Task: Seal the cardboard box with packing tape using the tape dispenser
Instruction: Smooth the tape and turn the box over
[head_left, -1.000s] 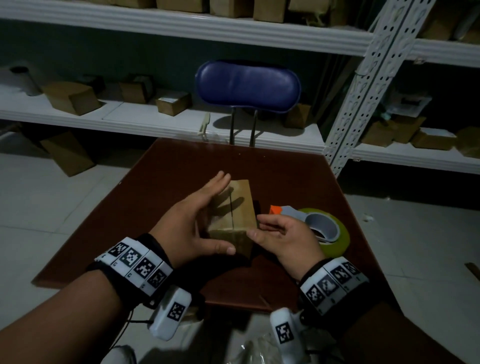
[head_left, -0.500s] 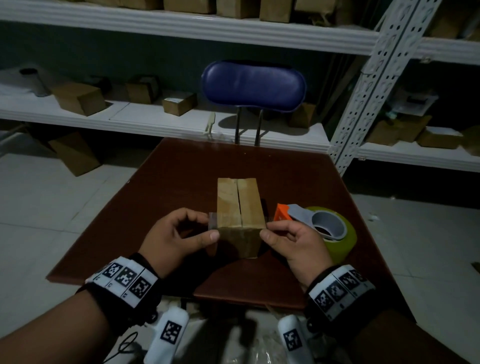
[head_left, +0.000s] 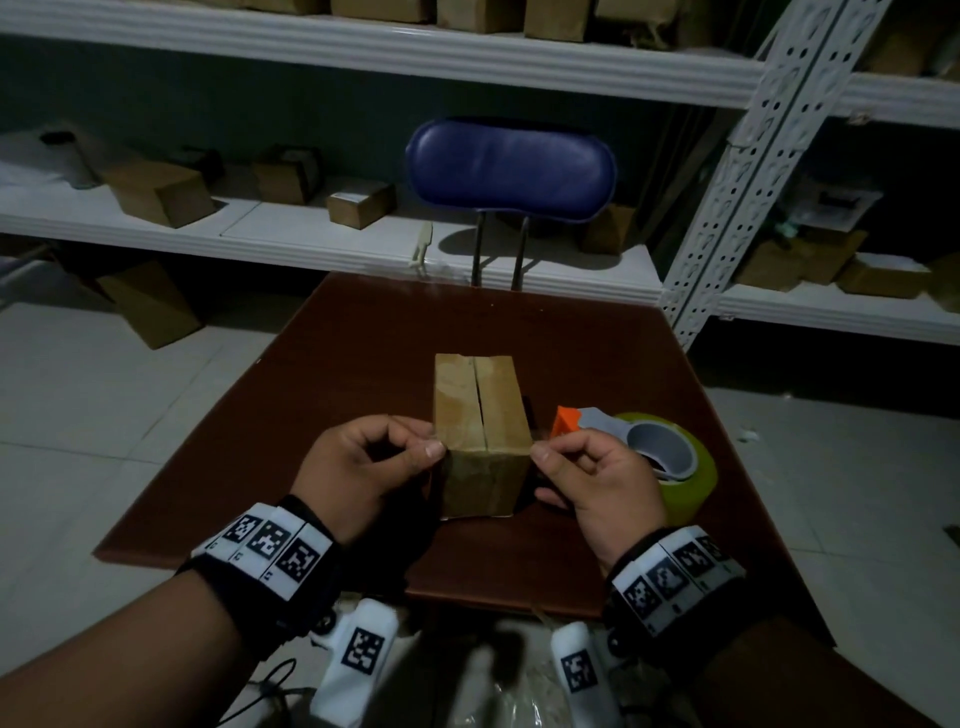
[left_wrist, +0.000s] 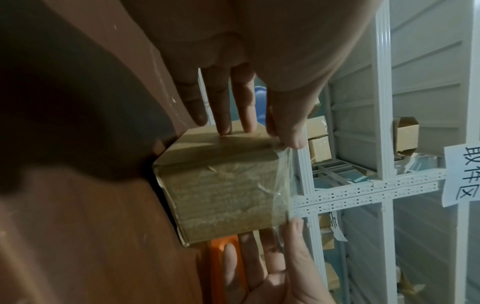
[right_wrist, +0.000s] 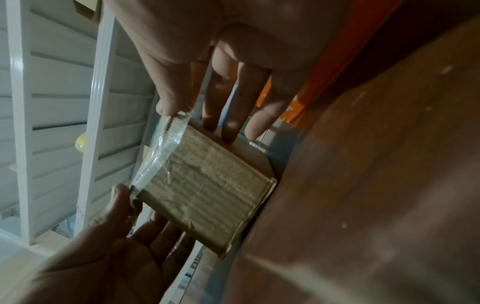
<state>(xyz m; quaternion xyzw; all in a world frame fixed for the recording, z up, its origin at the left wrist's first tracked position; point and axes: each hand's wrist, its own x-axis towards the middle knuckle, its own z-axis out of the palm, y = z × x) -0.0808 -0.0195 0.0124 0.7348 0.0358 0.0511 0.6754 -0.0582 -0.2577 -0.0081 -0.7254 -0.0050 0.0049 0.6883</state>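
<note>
While both my hands work at its near end, the box (head_left: 479, 410) stands on the worktop (head_left: 363, 353) with its two top flaps shut and a narrow seam running away from me toward 12 o'clock. My left hand (head_left: 358, 467) sits at the box's 9 o'clock corner, thumb and forefinger pinching one end of a clear strip of tape (left_wrist: 281, 181); the other fingers (left_wrist: 223, 115) of that hand lie straight along the box's left side. My right hand (head_left: 597, 478) mirrors it at the 3 o'clock corner, thumb and forefinger pinching the other end of the strip, the remaining fingers (right_wrist: 233, 107) stretched out against the right side. The tape spans the near top edge of the box, loose and wrinkled, and the near face already looks glossy with tape. Just behind my right hand, at about 3 o'clock of the box, the dispenser (head_left: 649, 441) lies on the worktop, its orange nose toward the box, with its yellowish roll. A blue chair (head_left: 511, 166) stands at 12 o'clock beyond the worktop.
</note>
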